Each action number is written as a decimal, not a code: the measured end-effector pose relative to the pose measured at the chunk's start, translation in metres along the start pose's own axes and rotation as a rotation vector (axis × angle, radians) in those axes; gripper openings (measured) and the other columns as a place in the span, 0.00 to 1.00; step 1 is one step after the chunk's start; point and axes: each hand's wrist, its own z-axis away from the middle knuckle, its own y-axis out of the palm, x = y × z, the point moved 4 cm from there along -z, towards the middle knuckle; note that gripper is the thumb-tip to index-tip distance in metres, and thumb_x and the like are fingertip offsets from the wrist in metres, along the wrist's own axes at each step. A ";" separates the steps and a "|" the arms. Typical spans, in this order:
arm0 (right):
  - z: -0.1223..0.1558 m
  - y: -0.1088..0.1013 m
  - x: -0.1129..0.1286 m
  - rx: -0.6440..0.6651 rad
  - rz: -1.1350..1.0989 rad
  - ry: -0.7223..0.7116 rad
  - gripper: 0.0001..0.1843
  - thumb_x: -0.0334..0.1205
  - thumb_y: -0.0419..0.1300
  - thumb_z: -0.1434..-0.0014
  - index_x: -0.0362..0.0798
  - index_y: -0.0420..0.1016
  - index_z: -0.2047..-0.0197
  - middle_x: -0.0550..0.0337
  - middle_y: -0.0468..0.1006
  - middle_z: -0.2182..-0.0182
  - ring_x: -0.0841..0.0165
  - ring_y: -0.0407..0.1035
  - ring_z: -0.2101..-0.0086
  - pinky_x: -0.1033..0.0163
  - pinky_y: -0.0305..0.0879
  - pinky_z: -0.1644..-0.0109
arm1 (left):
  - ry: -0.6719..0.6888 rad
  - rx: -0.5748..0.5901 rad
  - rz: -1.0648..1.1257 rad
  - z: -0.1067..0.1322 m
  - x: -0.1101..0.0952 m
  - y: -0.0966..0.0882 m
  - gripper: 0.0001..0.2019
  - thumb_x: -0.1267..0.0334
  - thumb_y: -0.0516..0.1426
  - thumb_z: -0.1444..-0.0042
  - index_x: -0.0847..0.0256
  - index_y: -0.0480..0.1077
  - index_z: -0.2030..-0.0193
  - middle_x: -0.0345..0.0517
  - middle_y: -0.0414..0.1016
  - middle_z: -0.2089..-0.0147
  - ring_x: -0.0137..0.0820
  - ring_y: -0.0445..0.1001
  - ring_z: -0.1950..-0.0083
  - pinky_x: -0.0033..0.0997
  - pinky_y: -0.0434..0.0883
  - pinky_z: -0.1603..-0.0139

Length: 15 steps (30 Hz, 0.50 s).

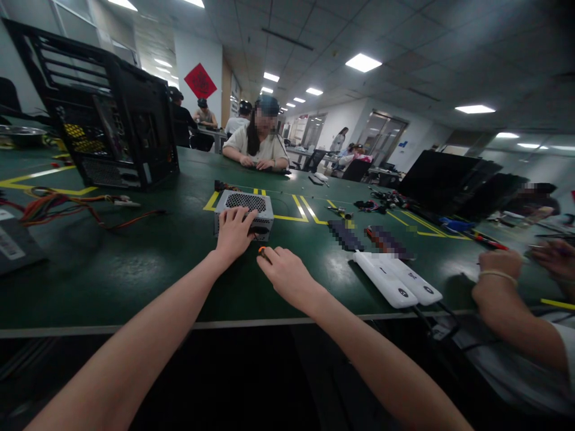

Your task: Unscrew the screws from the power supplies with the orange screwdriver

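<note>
On the green tabletop sits a grey metal computer power supply [265, 205] with a perforated top. My left hand [234, 232] grips it from the near side, its fingers curled over the top and the thumb by the front face. Just to the right and nearer to me, my right hand [290, 274] is closed around a small screwdriver-like tool [264, 254] with an orange end. Most of that tool is hidden in my fingers, so its full shape cannot be made out. The tool's orange end lies close to the power supply's lower front corner, apparently not touching it.
A black computer case [148, 131] stands at the left, near loose cables [58, 206] and another power supply [20, 242]. White power banks [390, 278] lie at the right, beside a co-worker's hand [499, 266]. A person [258, 140] sits across the table.
</note>
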 end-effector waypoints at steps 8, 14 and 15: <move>0.004 0.015 0.002 -0.206 -0.378 0.282 0.18 0.43 0.49 0.38 0.44 0.64 0.48 0.53 0.72 0.62 0.66 0.68 0.64 0.60 0.66 0.60 | -0.065 -0.042 -0.001 0.005 -0.002 -0.013 0.26 0.70 0.54 0.51 0.63 0.58 0.43 0.59 0.56 0.41 0.48 0.54 0.39 0.48 0.55 0.43; 0.007 0.023 0.002 -0.261 -0.467 0.286 0.15 0.33 0.50 0.42 0.43 0.66 0.51 0.53 0.70 0.62 0.66 0.67 0.62 0.60 0.67 0.57 | -0.425 0.265 0.366 0.012 0.009 0.009 0.10 0.69 0.51 0.49 0.62 0.66 0.59 0.51 0.71 0.59 0.36 0.72 0.61 0.33 0.67 0.62; 0.008 0.023 0.002 -0.250 -0.458 0.263 0.16 0.31 0.51 0.43 0.44 0.67 0.51 0.53 0.69 0.62 0.66 0.66 0.62 0.60 0.66 0.56 | -0.486 0.360 0.475 0.014 0.009 0.017 0.08 0.69 0.51 0.50 0.62 0.67 0.62 0.49 0.73 0.62 0.33 0.73 0.65 0.31 0.67 0.65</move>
